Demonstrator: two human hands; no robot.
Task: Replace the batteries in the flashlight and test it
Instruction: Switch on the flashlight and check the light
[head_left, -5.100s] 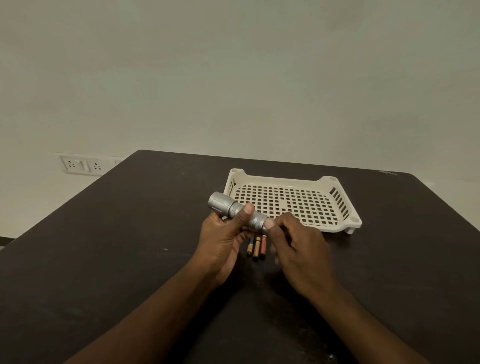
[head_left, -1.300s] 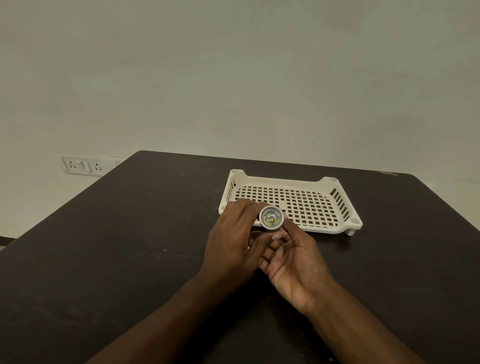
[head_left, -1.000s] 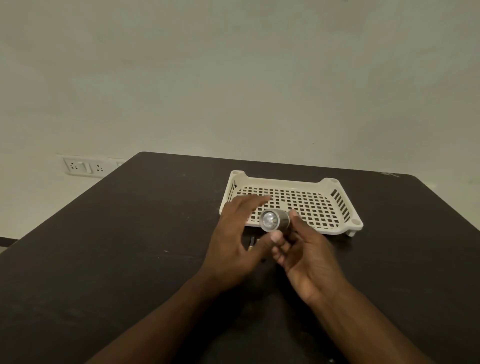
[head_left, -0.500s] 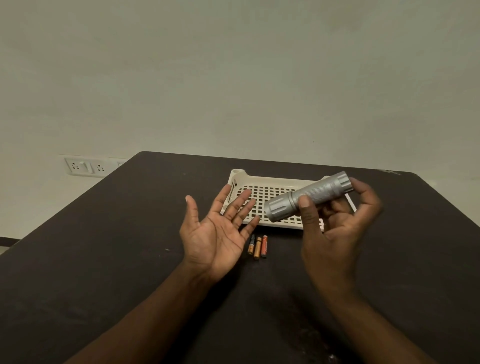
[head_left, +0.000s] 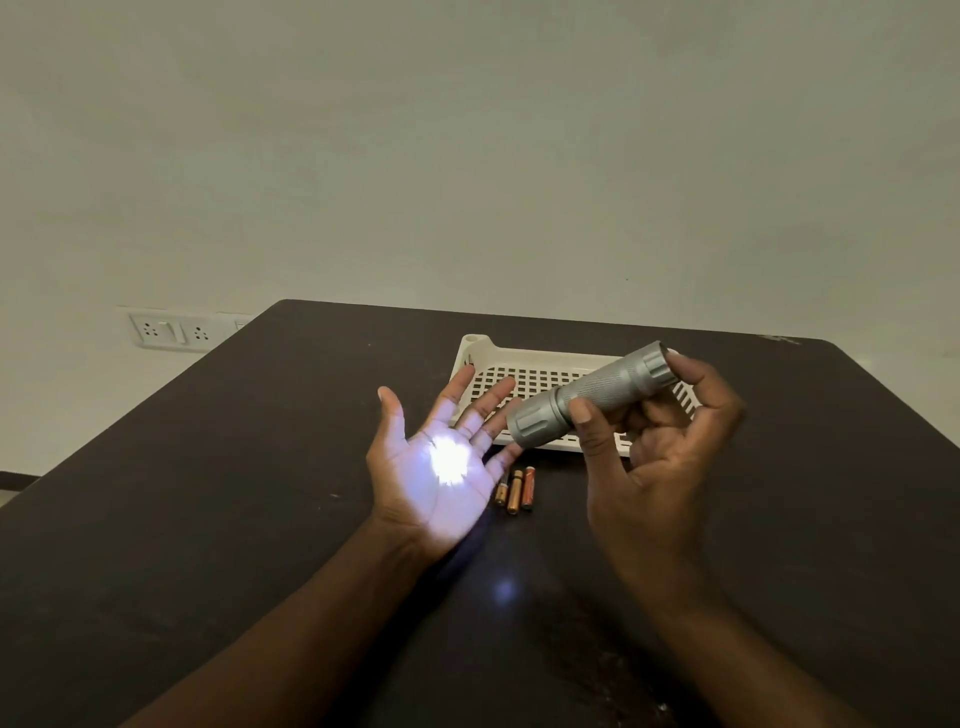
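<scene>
A plain pale wall stands behind a dark table (head_left: 208, 519), with a white socket plate (head_left: 169, 330) on the wall at the far left. On the table, beyond the fingers of both hands, sits a cream perforated tray (head_left: 540, 364). The left hand (head_left: 441, 462) is held palm up above the table, fingers straight and spread, holding nothing; a bright white spot of light falls on the middle of its palm, and a faint bluish glint shows on the tabletop below the wrist. The right hand (head_left: 654, 457) grips the silver flashlight (head_left: 592, 395) with curled fingers, the thumb lying across the barrel just behind the wider head and the other fingers wrapped round the far side near the tail cap. The flashlight is tilted, its head lower and aimed at the left palm, just beside the tips of the left fingers, its tail higher over the tray. Three batteries (head_left: 515, 489) lie side by side on the table, just right of the left little finger and between the two hands
</scene>
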